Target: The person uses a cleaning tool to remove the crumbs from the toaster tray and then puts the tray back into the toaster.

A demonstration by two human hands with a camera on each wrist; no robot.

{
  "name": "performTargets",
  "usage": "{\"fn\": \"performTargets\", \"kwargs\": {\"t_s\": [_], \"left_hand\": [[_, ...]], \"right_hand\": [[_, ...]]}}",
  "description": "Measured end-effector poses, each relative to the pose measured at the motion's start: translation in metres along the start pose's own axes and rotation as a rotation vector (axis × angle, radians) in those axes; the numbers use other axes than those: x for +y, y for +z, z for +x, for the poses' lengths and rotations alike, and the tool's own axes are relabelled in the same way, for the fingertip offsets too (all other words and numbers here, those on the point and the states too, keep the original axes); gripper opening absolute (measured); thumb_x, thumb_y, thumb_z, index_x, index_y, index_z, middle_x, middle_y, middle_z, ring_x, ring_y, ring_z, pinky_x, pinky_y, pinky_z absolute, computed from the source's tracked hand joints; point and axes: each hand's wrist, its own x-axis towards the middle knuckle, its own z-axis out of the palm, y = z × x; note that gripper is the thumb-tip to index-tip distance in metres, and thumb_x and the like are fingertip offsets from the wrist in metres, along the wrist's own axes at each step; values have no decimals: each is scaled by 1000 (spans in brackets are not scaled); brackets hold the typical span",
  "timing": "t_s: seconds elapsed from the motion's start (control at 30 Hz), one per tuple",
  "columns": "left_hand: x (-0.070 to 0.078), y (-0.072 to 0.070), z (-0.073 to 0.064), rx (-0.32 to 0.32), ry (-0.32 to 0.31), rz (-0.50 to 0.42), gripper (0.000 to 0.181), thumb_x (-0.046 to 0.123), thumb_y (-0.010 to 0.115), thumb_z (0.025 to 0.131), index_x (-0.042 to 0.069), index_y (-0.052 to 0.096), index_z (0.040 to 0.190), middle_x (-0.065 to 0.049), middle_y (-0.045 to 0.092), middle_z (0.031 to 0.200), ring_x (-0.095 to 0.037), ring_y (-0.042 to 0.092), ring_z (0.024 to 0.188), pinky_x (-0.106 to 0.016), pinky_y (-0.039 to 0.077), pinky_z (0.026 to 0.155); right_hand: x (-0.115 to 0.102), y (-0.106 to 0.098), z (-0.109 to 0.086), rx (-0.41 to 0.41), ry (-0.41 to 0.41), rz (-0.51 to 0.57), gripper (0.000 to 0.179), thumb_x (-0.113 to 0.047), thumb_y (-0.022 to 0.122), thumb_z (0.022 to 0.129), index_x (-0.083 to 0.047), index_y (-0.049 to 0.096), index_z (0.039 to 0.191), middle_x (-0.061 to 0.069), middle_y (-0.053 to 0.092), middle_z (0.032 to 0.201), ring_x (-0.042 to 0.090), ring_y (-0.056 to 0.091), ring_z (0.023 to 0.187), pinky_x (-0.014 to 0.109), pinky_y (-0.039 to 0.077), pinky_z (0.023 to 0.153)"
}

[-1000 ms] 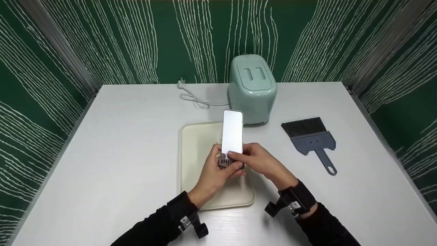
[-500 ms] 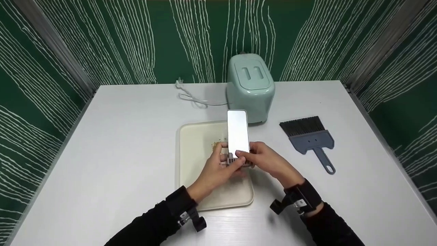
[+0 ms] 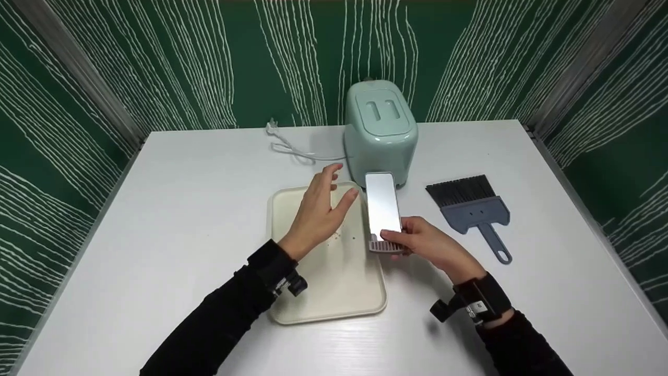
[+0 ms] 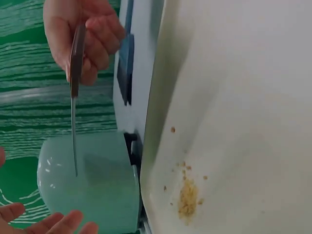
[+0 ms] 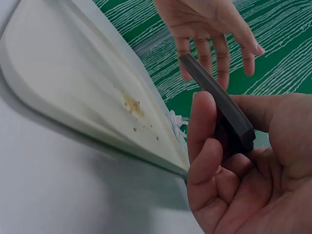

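Note:
My right hand [image 3: 430, 244] pinches a toaster's crumb tray [image 3: 382, 204] by its grey slotted end, thumb on top. The tray's flat metal part points toward the toaster [image 3: 383, 149] and overlaps it in the head view. Seen edge-on in the left wrist view, the crumb tray [image 4: 74, 131] is a thin sheet. My left hand [image 3: 314, 216] holds nothing; its fingers are extended above a cream serving tray [image 3: 344, 292]. Yellowish crumbs [image 4: 187, 197] lie in a small heap on the serving tray, with loose bits around it.
A blue-grey brush [image 3: 477, 213] with black bristles lies at the right of the white table [image 3: 177, 235]. Behind the serving tray, a white cord with its plug [image 3: 272, 127] runs to the toaster. Green walls with white lines [image 3: 261, 62] enclose the table.
My left hand has let go of the crumb tray and moved left and forward with its fingers spread. My right hand has carried the crumb tray to the right, past the serving tray's edge.

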Motion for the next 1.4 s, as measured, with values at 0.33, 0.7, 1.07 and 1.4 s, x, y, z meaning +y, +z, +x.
{"fn": "performTargets", "kwargs": {"t_s": [0.33, 0.7, 1.07, 1.4], "left_hand": [[10, 18, 45, 37, 134, 307, 63, 38, 62, 110, 16, 40, 165, -23, 39, 162, -39, 59, 137, -51, 54, 108], [21, 44, 89, 86, 91, 433, 65, 37, 63, 110, 31, 35, 168, -25, 21, 175, -42, 59, 140, -48, 59, 102], [17, 53, 105, 63, 55, 388, 67, 33, 66, 108, 30, 37, 168, -23, 14, 179, -39, 54, 148, -44, 53, 113], [15, 54, 108, 77, 76, 392, 61, 30, 68, 107, 26, 45, 164, -24, 20, 177, -37, 64, 137, -43, 57, 107]], "right_hand": [[20, -18, -3, -15, 38, -26, 24, -23, 63, 110, 0, 68, 113, -10, 74, 80, 3, 66, 68, 20, 49, 67], [36, -30, -1, -36, 103, -76, 23, -28, 65, 109, -5, 66, 102, -7, 75, 75, 6, 66, 66, 21, 50, 64], [41, -34, 10, -69, 103, -108, 26, -29, 64, 109, -8, 62, 93, -6, 74, 66, 4, 57, 54, 18, 41, 52], [38, -36, 23, -81, 138, -61, 26, -30, 63, 110, -7, 64, 97, -5, 75, 66, 2, 56, 52, 18, 39, 51]]}}
